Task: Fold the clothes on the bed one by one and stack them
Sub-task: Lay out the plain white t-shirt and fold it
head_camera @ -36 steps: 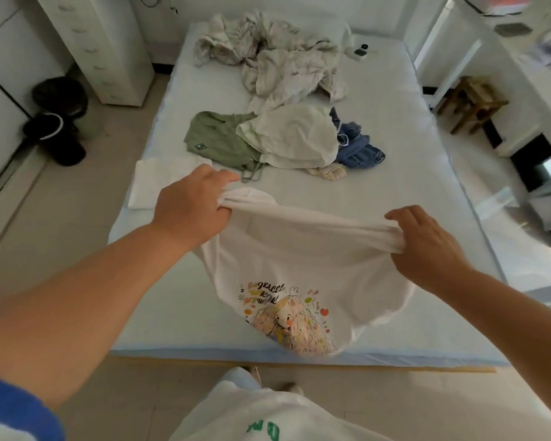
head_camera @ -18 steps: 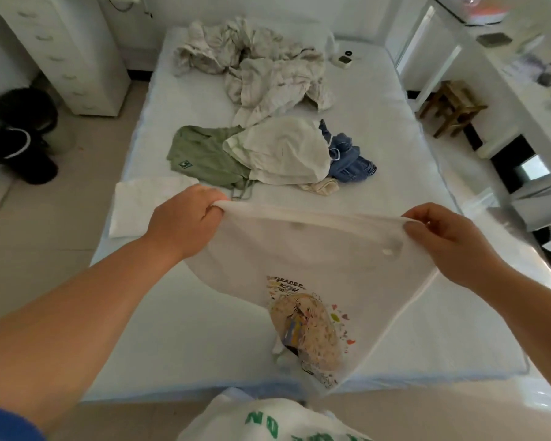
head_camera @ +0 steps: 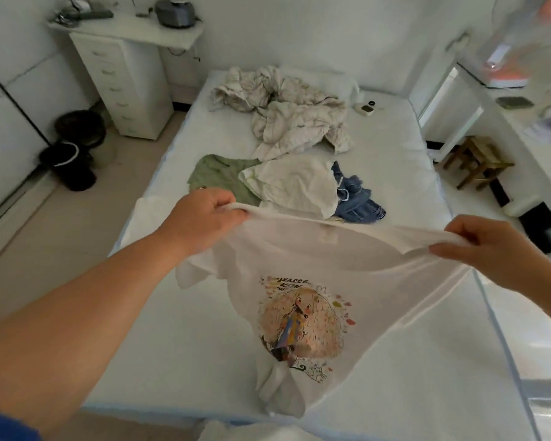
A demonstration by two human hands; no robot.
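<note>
Head cam view: I've got the white t-shirt (head_camera: 315, 268) held up over the near half of the bed (head_camera: 178, 329), stretched by one edge between my hands. My left hand (head_camera: 204, 214) has its fingers (head_camera: 226, 205) closed tight on one end of that edge, and my right hand (head_camera: 493, 249) is pinching the other end. So the long held edge runs left to right, and the rest hangs down toward me, with the cartoon girl print (head_camera: 303, 326) facing me right way up. No bins or baskets here, the unfolded stuff just sits mid-bed: a green garment (head_camera: 217, 173), a cream garment (head_camera: 296, 183) partly over it, and blue denim (head_camera: 357, 198) beside that. A crumpled blanket (head_camera: 293, 119) lies further back. There's something white and flat (head_camera: 150, 214) at the bed's left edge.
</note>
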